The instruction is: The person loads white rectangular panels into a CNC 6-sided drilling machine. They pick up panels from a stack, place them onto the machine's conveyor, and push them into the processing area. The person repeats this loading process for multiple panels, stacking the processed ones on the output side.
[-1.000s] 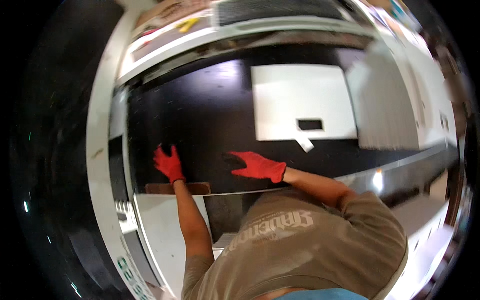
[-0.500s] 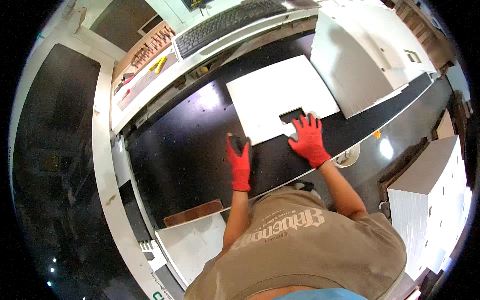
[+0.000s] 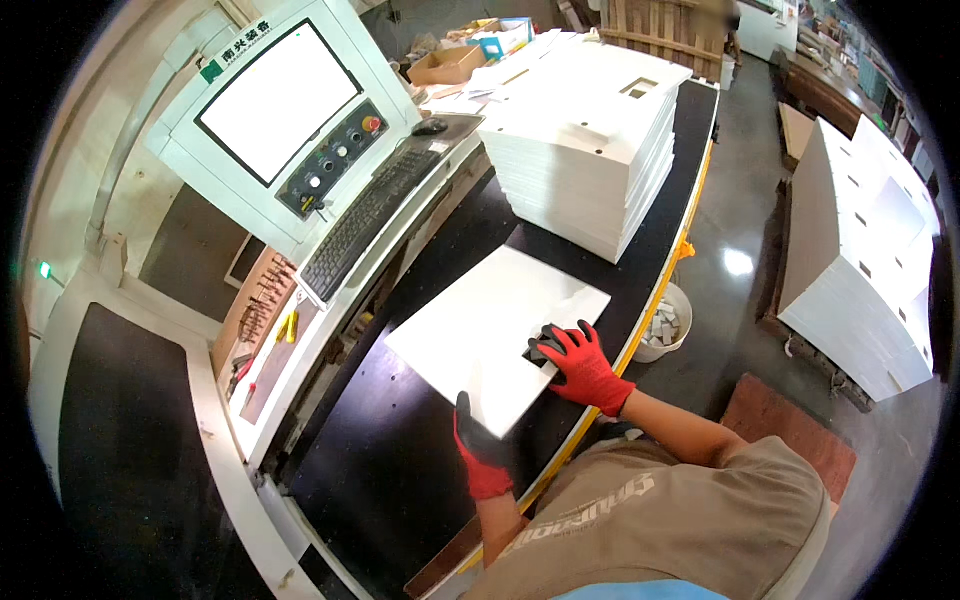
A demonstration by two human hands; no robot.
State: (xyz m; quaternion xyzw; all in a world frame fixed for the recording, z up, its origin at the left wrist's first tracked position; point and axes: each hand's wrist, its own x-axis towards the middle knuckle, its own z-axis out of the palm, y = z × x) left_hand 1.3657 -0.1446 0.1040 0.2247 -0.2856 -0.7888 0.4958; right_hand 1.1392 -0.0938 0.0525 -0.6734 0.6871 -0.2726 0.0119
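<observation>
A flat white panel (image 3: 475, 325) lies at an angle on the black worktop, with a small rectangular cutout close to its right edge. My right hand (image 3: 588, 368), in a red glove with black fingertips, lies over that cutout. Its fingers curl into the opening and over the panel's edge, hiding most of the cutout. At the panel's near corner, my left hand (image 3: 483, 450), gloved alike, holds the lower left edge. One black finger or thumb points up along that edge; the other fingers are partly hidden.
A tall stack of white panels (image 3: 590, 140) stands farther back on the worktop (image 3: 370, 460). On the left are a keyboard (image 3: 365, 220), a control screen (image 3: 280, 100) and hand tools (image 3: 290, 325). A bucket of offcuts (image 3: 665, 325) and another panel stack (image 3: 850, 260) stand at right.
My view has swung, bringing the screen and more of the right side in. My left hand, apart from the panel before, is now at its corner. My right hand stays by the cutout.
</observation>
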